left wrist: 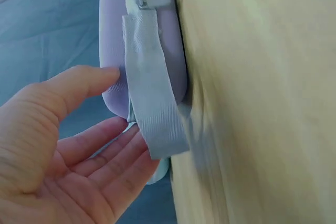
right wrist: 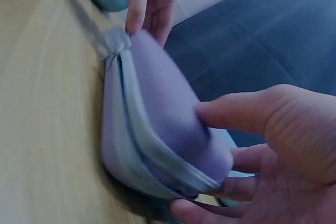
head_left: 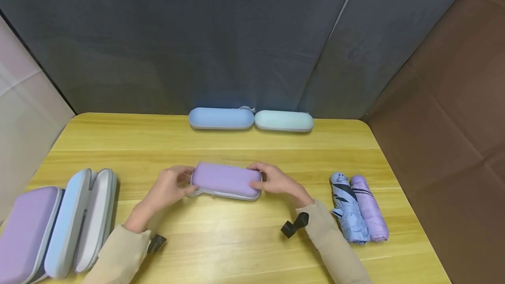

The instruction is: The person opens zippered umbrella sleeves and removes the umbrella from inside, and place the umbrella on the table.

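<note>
A purple zip case (head_left: 226,179) lies on the table in front of me, lid side up. At its left end my left hand (head_left: 168,187) holds it, thumb at the near edge and fingers behind the end. My right hand (head_left: 278,182) grips the right end, with its thumb on the lid and fingers around the far corner. In the left wrist view a grey fabric strap (left wrist: 149,77) hangs at the case's end beside the zip pull (left wrist: 142,2). A dark gap shows between the zip tapes (right wrist: 137,114) in the right wrist view.
Along the back edge sit a blue case (head_left: 222,118) and a mint case (head_left: 284,121). On the left stand a larger purple case (head_left: 27,231) and an opened blue case (head_left: 69,227) with a pale inside. Two folded umbrellas, blue (head_left: 349,209) and purple (head_left: 370,209), lie at right.
</note>
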The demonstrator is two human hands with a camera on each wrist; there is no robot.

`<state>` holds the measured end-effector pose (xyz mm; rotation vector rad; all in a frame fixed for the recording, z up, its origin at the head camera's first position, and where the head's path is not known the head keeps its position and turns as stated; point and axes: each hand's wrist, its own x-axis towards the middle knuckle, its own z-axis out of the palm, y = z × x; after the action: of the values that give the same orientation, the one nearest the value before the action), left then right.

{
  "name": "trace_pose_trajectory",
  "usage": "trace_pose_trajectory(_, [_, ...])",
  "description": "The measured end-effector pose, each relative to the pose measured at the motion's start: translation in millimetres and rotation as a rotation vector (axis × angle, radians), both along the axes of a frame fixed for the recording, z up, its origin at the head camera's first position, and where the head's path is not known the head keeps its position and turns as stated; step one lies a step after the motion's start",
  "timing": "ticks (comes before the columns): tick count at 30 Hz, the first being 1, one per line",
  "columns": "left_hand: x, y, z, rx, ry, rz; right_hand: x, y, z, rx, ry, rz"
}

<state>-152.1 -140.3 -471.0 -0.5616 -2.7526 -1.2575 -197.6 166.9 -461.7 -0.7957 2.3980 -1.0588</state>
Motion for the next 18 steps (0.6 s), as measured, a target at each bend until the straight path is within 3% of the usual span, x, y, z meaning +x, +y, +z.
trace_pose_trajectory(7, [-21.8,3.1,-3.5,0.064,-0.058,-0.039,20.1,3.2,-1.9,-0.087,-0.101,0.058])
trace_pose_trajectory(18, [-61.4,21.7,1.3,0.088,-0.184,-0.076,67.9,-14.9,-8.8,-0.191,-0.076,-0.149])
